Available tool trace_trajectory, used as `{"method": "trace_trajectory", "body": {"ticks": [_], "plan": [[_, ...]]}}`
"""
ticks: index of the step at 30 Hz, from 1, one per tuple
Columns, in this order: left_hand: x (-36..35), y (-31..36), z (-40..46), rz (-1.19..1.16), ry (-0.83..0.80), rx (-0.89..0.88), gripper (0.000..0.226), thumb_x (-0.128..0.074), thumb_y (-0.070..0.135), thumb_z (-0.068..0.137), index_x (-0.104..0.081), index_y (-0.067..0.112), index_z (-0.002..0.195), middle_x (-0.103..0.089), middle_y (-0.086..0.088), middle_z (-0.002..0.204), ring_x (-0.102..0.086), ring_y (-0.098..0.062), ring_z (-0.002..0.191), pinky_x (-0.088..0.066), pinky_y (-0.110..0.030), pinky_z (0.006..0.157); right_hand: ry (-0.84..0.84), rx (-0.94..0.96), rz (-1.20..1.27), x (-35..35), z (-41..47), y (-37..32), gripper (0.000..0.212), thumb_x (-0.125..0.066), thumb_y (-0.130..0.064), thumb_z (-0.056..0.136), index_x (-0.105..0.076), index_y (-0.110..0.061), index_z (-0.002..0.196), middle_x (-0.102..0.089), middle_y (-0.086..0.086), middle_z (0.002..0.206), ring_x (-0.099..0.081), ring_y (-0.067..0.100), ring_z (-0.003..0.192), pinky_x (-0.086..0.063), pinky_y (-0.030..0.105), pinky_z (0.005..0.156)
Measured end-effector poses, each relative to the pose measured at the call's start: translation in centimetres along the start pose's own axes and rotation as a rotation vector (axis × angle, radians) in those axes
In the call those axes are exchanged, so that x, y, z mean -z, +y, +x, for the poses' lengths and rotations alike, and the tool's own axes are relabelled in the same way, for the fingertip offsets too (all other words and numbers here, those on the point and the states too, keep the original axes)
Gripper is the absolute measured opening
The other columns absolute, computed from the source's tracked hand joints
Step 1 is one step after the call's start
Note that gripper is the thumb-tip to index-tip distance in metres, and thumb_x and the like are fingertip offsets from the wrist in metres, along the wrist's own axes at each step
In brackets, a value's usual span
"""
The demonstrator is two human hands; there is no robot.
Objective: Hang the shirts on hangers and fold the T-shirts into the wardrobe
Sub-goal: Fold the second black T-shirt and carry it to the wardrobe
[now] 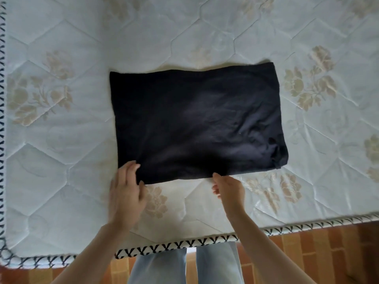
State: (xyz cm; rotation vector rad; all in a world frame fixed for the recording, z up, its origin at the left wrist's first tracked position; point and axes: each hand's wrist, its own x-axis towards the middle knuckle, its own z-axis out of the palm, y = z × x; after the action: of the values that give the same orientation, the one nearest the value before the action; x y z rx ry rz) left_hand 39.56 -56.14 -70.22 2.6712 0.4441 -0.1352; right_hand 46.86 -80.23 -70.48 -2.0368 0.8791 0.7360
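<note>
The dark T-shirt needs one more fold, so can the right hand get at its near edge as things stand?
Probably yes. The right hand already has a fingertip at the near edge of the dark T-shirt, and only bare mattress lies around it; the left hand is at the other corner.

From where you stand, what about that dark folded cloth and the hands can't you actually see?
- Head view: whether the dark folded garment is a T-shirt; folding hides collar and sleeves.
- Left hand: motion blur hides its grip on the near edge.
- Right hand: fingertips at the near edge, curled out of sight.
- Wardrobe, hangers: outside the frame.
- Mattress: cut off by picture edges.
</note>
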Motion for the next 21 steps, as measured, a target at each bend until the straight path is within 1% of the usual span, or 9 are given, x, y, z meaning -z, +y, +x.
{"method": "trace_trajectory", "body": {"ticks": [2, 5, 6, 8, 10, 13, 17, 19, 21], "plan": [[-1.5, 2.3, 0.3, 0.01, -0.021, -0.172, 0.043, -0.06, 0.003, 0.083, -0.055, -0.002, 0.126, -0.053, -0.014, 0.133, -0.051, -0.03, 0.123, -0.044, -0.044, 0.104, 0.192, 0.05, 0.022, 2.9, 1.0, 1.1, 0.027, -0.062, -0.032, 0.092, -0.067, -0.016, 0.072, -0.069, -0.001, 0.066, -0.067, 0.021, 0.07, -0.053, 0.04, 0.067], [-3.9, 6.8, 1.3, 0.003, -0.114, -0.376, 0.047, -0.042, 0.012, 0.086, -0.056, -0.003, 0.128, -0.05, -0.015, 0.14, -0.046, -0.029, 0.131, -0.038, -0.043, 0.109, 0.396, 0.06, 0.067, 6.9, 2.9, 1.9, 0.014, -0.061, -0.025, 0.093, -0.065, -0.011, 0.094, -0.068, 0.004, 0.082, -0.063, 0.028, 0.081, -0.041, 0.032, 0.065], [-4.8, 8.5, 1.7, -0.009, -0.146, -0.439, 0.048, -0.04, 0.012, 0.086, -0.055, -0.004, 0.129, -0.048, -0.015, 0.142, -0.044, -0.029, 0.133, -0.039, -0.045, 0.109, 0.443, 0.055, 0.094, 8.0, 3.8, 2.3, 0.016, -0.062, -0.023, 0.093, -0.063, -0.01, 0.102, -0.067, 0.004, 0.087, -0.062, 0.026, 0.082, -0.043, 0.032, 0.067], [-6.3, 11.8, 2.4, -0.012, -0.203, -0.546, 0.048, -0.04, 0.012, 0.087, -0.055, -0.004, 0.13, -0.046, -0.016, 0.144, -0.043, -0.03, 0.135, -0.041, -0.047, 0.108, 0.496, 0.073, 0.156, 9.9, 5.4, 3.0, 0.024, -0.064, -0.021, 0.091, -0.058, -0.011, 0.112, -0.065, 0.002, 0.093, -0.063, 0.024, 0.084, -0.053, 0.041, 0.071], [-7.5, 15.0, 3.1, 0.001, -0.228, -0.611, 0.047, -0.042, 0.011, 0.089, -0.055, -0.004, 0.132, -0.045, -0.016, 0.147, -0.041, -0.03, 0.137, -0.039, -0.047, 0.11, 0.505, 0.097, 0.179, 11.3, 6.9, 3.7, 0.03, -0.067, -0.021, 0.09, -0.054, -0.015, 0.116, -0.065, 0.003, 0.101, -0.065, 0.024, 0.084, -0.057, 0.048, 0.074], [-9.0, 19.0, 4.2, 0.023, -0.262, -0.665, 0.05, -0.057, 0.007, 0.086, -0.052, -0.004, 0.134, -0.043, -0.016, 0.149, -0.04, -0.03, 0.139, -0.038, -0.046, 0.112, 0.435, 0.12, 0.205, 12.8, 8.8, 4.4, 0.033, -0.068, -0.023, 0.09, -0.055, -0.021, 0.12, -0.063, 0.004, 0.111, -0.066, 0.018, 0.082, -0.058, 0.048, 0.077], [-11.0, 23.1, 5.0, 0.042, -0.288, -0.749, 0.049, -0.064, 0.008, 0.084, -0.056, -0.004, 0.13, -0.047, -0.018, 0.145, -0.045, -0.032, 0.136, -0.041, -0.046, 0.11, 0.318, 0.212, 0.165, 13.7, 10.3, 4.6, 0.015, -0.07, -0.025, 0.089, -0.065, -0.026, 0.103, -0.061, 0.0, 0.104, -0.066, 0.017, 0.083, -0.058, 0.047, 0.076], [-11.9, 24.6, 5.1, 0.097, -0.294, -0.767, 0.046, -0.069, 0.011, 0.081, -0.062, -0.004, 0.123, -0.053, -0.021, 0.139, -0.05, -0.032, 0.132, -0.044, -0.045, 0.107, 0.317, 0.282, 0.091, 14.1, 10.4, 4.6, 0.016, -0.072, -0.032, 0.087, -0.07, -0.023, 0.1, -0.063, -0.002, 0.103, -0.065, 0.011, 0.079, -0.057, 0.036, 0.069], [-12.8, 25.7, 5.0, 0.151, -0.305, -0.755, 0.044, -0.073, 0.014, 0.078, -0.066, -0.003, 0.118, -0.058, -0.022, 0.134, -0.054, -0.031, 0.128, -0.046, -0.044, 0.105, 0.421, 0.401, -0.055, 14.4, 10.1, 4.5, 0.027, -0.074, -0.041, 0.083, -0.072, -0.02, 0.101, -0.066, -0.007, 0.101, -0.062, 0.006, 0.072, -0.044, 0.021, 0.054]]}}
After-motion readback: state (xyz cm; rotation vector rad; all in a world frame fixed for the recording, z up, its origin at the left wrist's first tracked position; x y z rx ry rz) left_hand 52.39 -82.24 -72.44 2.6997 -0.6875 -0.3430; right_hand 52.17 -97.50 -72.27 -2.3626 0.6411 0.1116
